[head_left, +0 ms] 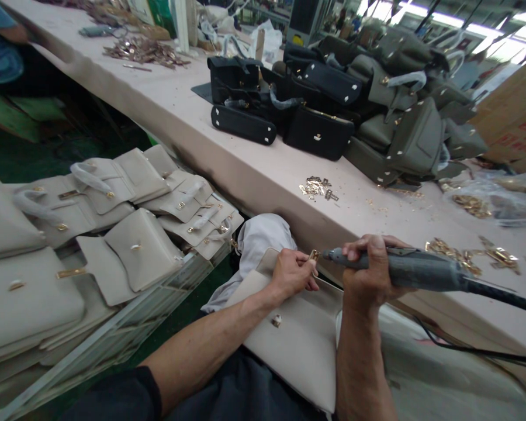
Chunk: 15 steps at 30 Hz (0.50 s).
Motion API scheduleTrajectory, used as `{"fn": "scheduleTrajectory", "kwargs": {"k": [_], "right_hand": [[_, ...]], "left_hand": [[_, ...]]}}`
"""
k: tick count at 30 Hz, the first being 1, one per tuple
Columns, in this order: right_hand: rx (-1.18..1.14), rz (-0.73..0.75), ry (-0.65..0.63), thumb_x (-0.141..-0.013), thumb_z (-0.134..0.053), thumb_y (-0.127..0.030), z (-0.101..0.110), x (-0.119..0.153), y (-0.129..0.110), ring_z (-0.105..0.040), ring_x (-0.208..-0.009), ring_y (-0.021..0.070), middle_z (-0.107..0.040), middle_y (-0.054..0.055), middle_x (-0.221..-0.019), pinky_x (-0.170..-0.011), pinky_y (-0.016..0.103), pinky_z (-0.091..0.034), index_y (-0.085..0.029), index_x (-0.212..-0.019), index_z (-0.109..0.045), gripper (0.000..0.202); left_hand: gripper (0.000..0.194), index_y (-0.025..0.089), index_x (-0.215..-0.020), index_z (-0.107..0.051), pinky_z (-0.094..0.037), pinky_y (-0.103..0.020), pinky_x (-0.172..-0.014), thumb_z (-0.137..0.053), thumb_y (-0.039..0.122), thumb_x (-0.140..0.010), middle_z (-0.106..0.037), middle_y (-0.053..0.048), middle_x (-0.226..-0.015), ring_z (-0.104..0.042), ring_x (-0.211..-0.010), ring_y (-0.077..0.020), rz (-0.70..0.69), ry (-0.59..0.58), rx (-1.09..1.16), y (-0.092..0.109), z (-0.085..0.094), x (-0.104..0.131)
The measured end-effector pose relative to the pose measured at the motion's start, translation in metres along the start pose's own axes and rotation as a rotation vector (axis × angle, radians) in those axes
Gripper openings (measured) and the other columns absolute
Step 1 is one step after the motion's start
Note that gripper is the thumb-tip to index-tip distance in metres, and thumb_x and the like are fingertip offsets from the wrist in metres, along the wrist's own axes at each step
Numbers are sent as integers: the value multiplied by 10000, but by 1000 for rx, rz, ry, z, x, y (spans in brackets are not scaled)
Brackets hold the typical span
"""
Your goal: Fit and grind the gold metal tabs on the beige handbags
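The left hand [291,272] pinched a small gold metal fitting [314,256] between thumb and fingers, above the far edge of a cream bag [304,345] that lay across the person's lap; whether the fitting was joined to the bag could not be told. The right hand [370,266] was wrapped around a grey powered driver [425,269], its tip pointing left, just beside the fitting. A small metal clasp [276,320] sat on the bag's upper face. To the left, more cream bags [142,248] were piled in a pale crate [127,318]. On the long table [170,96] beyond, black bags [319,134] lay left of a heap of olive-grey bags [416,140], with loose gold pieces [316,187] scattered nearer. A cardboard box [517,105] stood at the far right, and another person's blue sleeve [0,49] showed at the far left.
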State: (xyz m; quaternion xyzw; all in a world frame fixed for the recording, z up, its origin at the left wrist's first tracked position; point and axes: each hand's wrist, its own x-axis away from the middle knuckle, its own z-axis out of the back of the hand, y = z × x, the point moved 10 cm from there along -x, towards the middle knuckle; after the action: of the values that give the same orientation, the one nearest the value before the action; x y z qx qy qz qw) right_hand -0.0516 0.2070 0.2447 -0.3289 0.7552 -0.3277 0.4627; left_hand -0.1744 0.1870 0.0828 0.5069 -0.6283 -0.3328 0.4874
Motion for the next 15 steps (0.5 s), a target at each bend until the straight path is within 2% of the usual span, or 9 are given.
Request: {"fn": "scheduleTrajectory", "kwargs": {"k": [3, 15], "right_hand": [[-5, -5, 4, -863, -725, -264, 1, 1, -3, -476, -461, 92, -517, -73, -603, -505, 262, -478, -201, -854, -564, 174], [-39, 50, -17, -864, -663, -176, 2, 2, -17, -468, -459, 102, -540, -53, -611, -506, 277, -452, -190, -835, -571, 98]], "left_hand": [[302, 120, -681, -701, -521, -209, -402, -603, 270, -925, -661, -54, -477, -636, -383, -157, -7, 4, 10, 2, 0, 1], [378, 121, -657, -700, -488, -203, -384, -656, 368, -941, -639, -47, -454, -626, -371, -157, -13, 36, -4, 2, 1, 3]]}}
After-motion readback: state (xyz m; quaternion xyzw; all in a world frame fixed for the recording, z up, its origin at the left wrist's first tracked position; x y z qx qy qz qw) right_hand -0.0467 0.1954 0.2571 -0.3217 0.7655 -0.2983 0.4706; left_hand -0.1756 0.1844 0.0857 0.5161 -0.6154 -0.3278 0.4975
